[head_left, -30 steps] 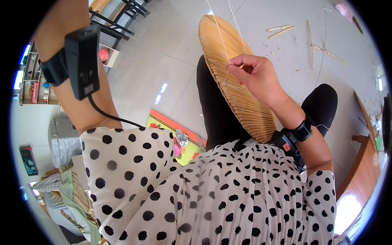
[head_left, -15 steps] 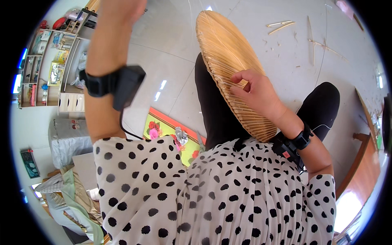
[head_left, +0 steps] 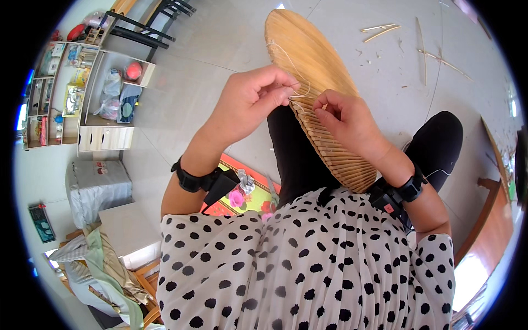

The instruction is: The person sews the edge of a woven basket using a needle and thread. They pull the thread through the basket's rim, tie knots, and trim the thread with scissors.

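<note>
A long oval fan-like piece of ribbed, straw-coloured leaf slants across my lap, its lower end near my waist. Pale thread loops over its face and along its left edge. My left hand pinches the thread between thumb and forefinger just off that edge; whether a needle is there too is too small to tell. Resting on the ribs close by, my right hand has its thumb and forefinger drawn together. Thread runs toward those fingertips, but what lies between them is hidden.
Left of my knee lies a floral mat with crumpled foil and grey scissors on it. Straw strips and scraps litter the tiled floor at the far right. A shelf unit and a wrapped grey box stand left.
My left hand has come down from the upper left to the fan-like piece's edge, and the thread, stretched upward before, now hangs in a slack loop. My right hand has stayed nearly in place.
</note>
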`<control>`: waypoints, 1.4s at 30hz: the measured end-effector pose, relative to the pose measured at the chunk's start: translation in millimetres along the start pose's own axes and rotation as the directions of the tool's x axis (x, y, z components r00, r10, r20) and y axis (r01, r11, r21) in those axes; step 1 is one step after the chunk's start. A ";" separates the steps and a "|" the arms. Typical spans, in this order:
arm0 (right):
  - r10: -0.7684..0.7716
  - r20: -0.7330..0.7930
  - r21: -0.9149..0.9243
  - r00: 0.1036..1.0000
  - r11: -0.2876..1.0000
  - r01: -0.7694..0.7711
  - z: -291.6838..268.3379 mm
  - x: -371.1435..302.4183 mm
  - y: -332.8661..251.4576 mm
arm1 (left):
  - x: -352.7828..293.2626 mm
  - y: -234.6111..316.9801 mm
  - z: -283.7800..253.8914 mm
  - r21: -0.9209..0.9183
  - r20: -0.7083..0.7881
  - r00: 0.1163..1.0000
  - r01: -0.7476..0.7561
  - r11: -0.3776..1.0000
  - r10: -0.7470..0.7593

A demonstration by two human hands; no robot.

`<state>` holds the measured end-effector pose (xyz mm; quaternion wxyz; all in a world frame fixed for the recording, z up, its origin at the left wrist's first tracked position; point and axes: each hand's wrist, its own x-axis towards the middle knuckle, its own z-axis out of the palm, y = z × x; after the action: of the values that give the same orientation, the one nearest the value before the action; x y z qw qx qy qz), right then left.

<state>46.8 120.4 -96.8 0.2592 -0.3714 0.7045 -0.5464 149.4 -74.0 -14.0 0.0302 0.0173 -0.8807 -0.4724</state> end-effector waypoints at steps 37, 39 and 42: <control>0.369 0.015 0.651 0.929 0.702 -0.289 14.6 17.9 -11.8 | -7.4 -10.0 24.4 0.089 -0.217 0.972 -0.076 0.993 0.094; 0.383 0.008 0.678 0.924 0.677 -0.287 15.1 20.1 -12.6 | -5.4 -16.7 26.2 0.051 -0.267 0.954 -0.131 0.990 0.140; 0.371 0.003 0.755 0.929 0.608 -0.245 15.4 17.2 -9.9 | -3.4 -19.9 24.4 0.011 -0.281 0.948 -0.153 0.988 0.150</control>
<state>50.9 96.5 -90.7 0.4229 -0.0627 0.4908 -0.7592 151.2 -64.6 -44.1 0.1913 0.0165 -0.8635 -0.4664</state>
